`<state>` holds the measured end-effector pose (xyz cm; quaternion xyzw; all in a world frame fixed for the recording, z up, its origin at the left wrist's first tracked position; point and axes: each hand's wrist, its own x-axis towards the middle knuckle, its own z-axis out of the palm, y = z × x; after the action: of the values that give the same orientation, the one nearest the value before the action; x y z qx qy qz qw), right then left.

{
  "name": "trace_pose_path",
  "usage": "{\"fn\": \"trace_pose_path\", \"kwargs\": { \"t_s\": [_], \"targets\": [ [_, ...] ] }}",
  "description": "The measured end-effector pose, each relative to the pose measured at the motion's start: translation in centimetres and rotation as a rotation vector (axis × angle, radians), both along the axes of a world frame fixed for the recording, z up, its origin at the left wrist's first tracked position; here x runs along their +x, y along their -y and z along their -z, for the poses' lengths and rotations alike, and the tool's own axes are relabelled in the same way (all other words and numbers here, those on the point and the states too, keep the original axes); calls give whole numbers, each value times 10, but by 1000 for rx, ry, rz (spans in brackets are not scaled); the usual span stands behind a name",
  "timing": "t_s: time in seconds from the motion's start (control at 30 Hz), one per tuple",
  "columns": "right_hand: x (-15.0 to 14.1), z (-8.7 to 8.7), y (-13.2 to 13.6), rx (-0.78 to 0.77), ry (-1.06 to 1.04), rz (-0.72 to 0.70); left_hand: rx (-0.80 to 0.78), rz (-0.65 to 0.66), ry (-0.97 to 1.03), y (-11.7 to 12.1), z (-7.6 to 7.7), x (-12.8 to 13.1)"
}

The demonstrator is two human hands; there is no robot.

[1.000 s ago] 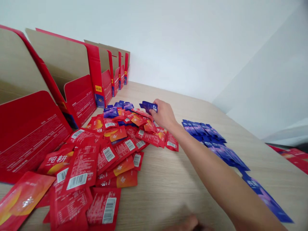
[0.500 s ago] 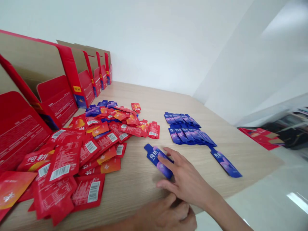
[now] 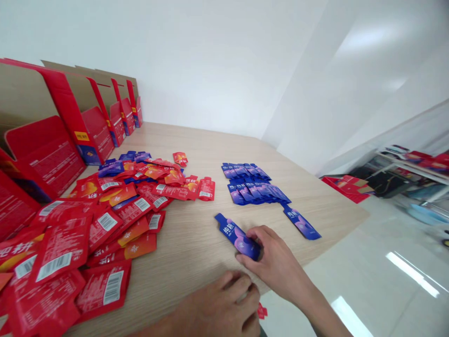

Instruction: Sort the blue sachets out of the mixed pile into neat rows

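My right hand (image 3: 275,255) pinches the lower end of a blue-purple sachet (image 3: 238,236) between thumb and fingers, its spout end pointing up and left. Just below it, my left hand (image 3: 228,304) is by the table's front edge with curled fingers; whatever lies inside them, if anything, is hidden. To the right, a single blue sachet (image 3: 301,223) lies flat. Behind it, overlapping blue sachets form a front row (image 3: 257,191) and a back row (image 3: 245,171). A loose pile of red sachets (image 3: 129,210), with some blue ones among them, spreads over the left side.
Open red cardboard boxes (image 3: 94,131) stand in a line along the left. A lone red sachet (image 3: 180,158) lies behind the pile. Past the table's right edge are the floor, a red box (image 3: 345,187) and a shelf (image 3: 414,164). Something small and red (image 3: 262,311) shows below the table edge.
The view has swung to the right. My right hand, earlier with its fingers spread over the blue sachet, has closed on its lower end. My left hand stays low by the table edge.
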<state>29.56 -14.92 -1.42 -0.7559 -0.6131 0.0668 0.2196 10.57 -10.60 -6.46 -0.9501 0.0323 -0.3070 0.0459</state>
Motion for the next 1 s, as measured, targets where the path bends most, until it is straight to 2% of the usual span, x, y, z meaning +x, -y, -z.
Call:
{"fn": "trace_pose_path", "kwargs": {
  "t_s": [0.17, 0.37, 0.5, 0.6, 0.87, 1.0],
  "targets": [
    [25, 7, 20, -29, -24, 184, 30, 18, 22, 0, -12, -4],
    [64, 22, 32, -32, 240, 398, 60, 27, 44, 1, -13, -2],
    [78, 26, 30, -71, 429, 446, 33, 5, 68, 2, -8, 0],
    [83, 26, 27, -94, 491, 476, 32, 6, 32, 2, -8, 0],
    [94, 22, 23, -106, 501, 548, -9, 20, 19, 0, -5, 1],
    [103, 27, 31, -4, 442, 586, -33, 3, 45, 1, -2, 1]
  ]
}}
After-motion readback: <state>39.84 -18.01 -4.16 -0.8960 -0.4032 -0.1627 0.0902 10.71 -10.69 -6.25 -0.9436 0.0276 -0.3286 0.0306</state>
